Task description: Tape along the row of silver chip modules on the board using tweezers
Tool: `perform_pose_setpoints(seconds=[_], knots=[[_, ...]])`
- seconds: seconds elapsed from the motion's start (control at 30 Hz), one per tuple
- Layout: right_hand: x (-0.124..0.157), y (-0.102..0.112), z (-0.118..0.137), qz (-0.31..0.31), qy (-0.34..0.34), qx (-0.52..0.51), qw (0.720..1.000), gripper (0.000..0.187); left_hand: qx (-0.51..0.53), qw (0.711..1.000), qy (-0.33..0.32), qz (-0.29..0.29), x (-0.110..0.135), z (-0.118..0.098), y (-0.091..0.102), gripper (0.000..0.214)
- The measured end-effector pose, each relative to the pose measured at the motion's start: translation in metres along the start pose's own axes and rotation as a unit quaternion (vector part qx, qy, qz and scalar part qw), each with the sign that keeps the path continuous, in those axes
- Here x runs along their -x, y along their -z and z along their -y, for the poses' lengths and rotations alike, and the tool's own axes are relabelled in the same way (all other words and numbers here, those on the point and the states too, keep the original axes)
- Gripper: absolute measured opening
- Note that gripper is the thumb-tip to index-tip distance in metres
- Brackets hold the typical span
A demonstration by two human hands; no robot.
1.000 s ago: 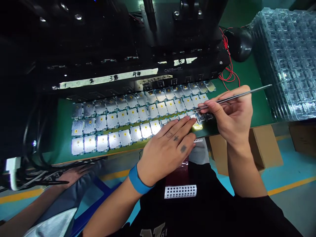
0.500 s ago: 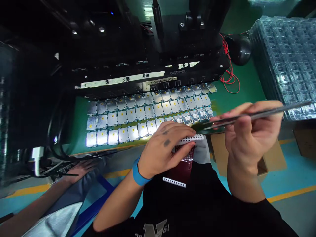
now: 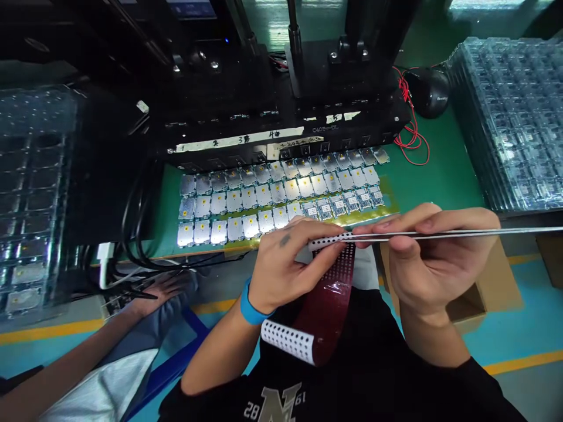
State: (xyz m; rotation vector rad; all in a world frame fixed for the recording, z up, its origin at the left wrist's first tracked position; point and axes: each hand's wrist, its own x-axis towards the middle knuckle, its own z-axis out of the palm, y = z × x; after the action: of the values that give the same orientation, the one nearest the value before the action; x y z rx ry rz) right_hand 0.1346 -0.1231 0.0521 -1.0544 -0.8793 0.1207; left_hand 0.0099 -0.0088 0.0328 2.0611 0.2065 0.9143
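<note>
Clock centre: the held strip of the dotted sheet (image 3: 328,310), 12 pointing away from the person
Dotted sheet: at the near side of the table, its upper white edge pinched, dark red backing hanging toward 6, lower dotted end curling at 7
Left hand: at 8, the left hand (image 3: 281,264) grasps the strip between thumb and fingers
Right hand: at 3, the right hand (image 3: 440,252) grips tweezers (image 3: 519,232), tips at the strip's 3 o'clock end; contact cannot be told
Boards: three close rows of circuit boards (image 3: 264,193) from 10 to 1, six at the near row's right end bearing white labels
Table: green table (image 3: 453,164) showing between the boards and the clear tray stack (image 3: 519,129) at 2
Far limit: black machine (image 3: 237,129) along the back row, toward 11; mouse (image 3: 426,91) and red wires (image 3: 413,140) at 1
Below the edge: cardboard box (image 3: 497,293) between 3 and 4; a co-worker's hand (image 3: 162,290) between 8 and 9, well apart
</note>
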Motion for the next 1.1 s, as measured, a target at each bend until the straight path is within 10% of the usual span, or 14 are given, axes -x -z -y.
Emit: perform_pose_setpoints(seconds=[0.67, 1.1], knots=[[0.002, 0.001, -0.002, 0.005, -0.028, -0.006, 1.0, 0.024, -0.012, 1.0, 0.002, 0.025, -0.001, -0.003, 0.002, 0.017], [-0.046, 0.053, -0.071, 0.026, -0.121, 0.099, 0.987, 0.028, -0.272, 0.928, -0.133, 0.219, -0.013, 0.008, -0.019, 0.011]])
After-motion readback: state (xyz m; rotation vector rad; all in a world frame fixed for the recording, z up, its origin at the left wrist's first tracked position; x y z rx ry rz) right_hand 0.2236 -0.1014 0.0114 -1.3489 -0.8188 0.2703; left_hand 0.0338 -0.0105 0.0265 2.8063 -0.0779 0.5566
